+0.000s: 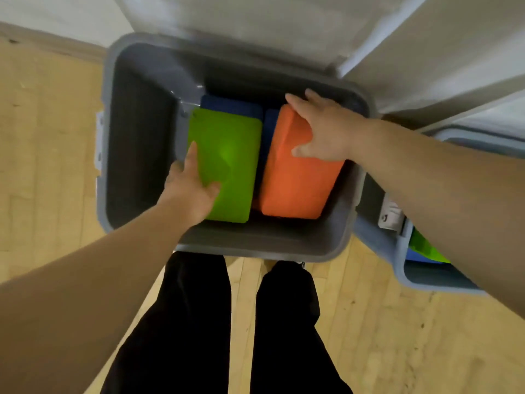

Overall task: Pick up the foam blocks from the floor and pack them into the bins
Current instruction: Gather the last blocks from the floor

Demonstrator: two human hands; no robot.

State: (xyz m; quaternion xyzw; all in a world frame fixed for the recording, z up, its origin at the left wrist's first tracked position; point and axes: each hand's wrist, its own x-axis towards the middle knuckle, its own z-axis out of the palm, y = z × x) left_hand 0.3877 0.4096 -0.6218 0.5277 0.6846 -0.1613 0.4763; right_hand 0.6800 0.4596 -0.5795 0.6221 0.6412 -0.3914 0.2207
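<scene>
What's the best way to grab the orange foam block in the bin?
Probably from above, pinching across its short width: the orange foam block lies broad face up, with the grey bin wall close on its right and the green block on its left.

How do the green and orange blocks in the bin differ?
The green block sits left, held by the left hand; the orange block sits right, held by the right hand. The green block shows one flat face; the orange block is tilted, showing two. Both are inside the grey bin.
</scene>
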